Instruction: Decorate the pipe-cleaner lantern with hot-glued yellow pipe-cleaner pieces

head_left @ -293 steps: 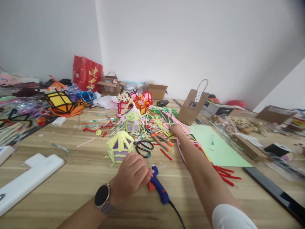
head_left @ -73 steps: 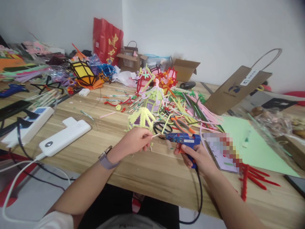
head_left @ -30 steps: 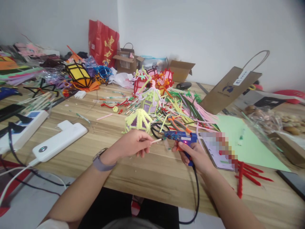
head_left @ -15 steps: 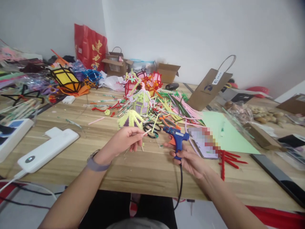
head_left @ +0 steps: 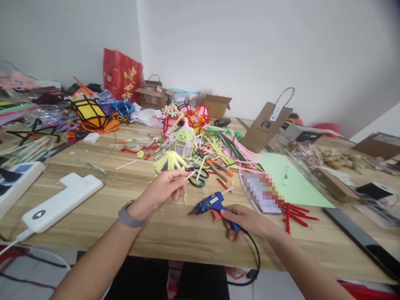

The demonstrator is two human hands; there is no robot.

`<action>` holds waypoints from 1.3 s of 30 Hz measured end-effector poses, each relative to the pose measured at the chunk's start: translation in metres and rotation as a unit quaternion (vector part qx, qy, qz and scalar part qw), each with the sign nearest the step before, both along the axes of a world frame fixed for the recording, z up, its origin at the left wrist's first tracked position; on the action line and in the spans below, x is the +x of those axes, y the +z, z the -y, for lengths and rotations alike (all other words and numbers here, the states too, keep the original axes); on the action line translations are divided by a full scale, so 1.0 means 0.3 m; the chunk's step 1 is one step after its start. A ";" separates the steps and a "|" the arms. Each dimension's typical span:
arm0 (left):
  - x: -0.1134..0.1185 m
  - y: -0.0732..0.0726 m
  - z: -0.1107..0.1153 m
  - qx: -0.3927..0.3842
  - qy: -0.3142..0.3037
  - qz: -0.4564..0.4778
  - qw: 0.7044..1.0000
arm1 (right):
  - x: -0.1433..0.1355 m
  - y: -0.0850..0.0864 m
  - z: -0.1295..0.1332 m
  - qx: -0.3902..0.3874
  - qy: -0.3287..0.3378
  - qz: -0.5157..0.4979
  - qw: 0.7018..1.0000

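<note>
The left hand (head_left: 167, 187) pinches a stick (head_left: 190, 175); the right hand (head_left: 245, 220) grips a glue gun (head_left: 211, 202), whose eight-o'clock nozzle (head_left: 191, 213) could, if squeezed, soil the tabletop (head_left: 153, 241).

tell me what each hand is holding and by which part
The right hand holds the blue glue gun by its handle. The left hand pinches a thin pale stick, one end poking out; the rest is hidden.

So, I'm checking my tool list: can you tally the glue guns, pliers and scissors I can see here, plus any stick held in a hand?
Glue gun: 1, in the right hand
Pliers: 1 pair
Scissors: 1 pair
Held stick: 1, in the left hand
Total: 4
</note>
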State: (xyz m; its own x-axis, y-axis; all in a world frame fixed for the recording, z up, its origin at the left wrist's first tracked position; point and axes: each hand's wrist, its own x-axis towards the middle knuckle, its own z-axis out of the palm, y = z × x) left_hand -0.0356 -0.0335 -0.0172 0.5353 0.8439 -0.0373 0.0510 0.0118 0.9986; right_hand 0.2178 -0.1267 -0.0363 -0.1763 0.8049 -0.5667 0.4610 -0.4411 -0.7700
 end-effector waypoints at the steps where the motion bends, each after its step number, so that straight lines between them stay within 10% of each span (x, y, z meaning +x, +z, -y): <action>1: 0.002 0.000 0.001 0.000 0.005 0.001 1.000 | 0.000 0.016 -0.014 0.037 0.036 0.095 0.994; 7: 0.008 -0.007 0.001 -0.010 0.013 0.009 1.000 | -0.021 0.122 -0.176 0.226 0.090 0.456 0.856; 15: 0.014 -0.020 0.004 -0.003 -0.018 0.005 1.000 | -0.065 0.071 -0.598 0.210 -0.022 0.413 0.886; 20: 0.021 -0.044 0.008 0.014 -0.073 -0.009 0.997 | -0.108 0.028 -0.691 0.206 -0.056 0.402 0.891; 30: 0.034 -0.022 0.023 -0.016 -0.014 0.054 0.998 | -0.076 0.233 -0.444 0.480 -0.094 0.277 0.827; 32: 0.048 -0.011 0.034 -0.016 0.007 0.059 0.998 | -0.081 0.224 -0.323 0.562 -0.072 0.234 0.790; 39: 0.117 0.057 0.075 0.002 0.026 0.036 0.999 | -0.137 0.108 -0.101 0.579 -0.016 0.171 0.797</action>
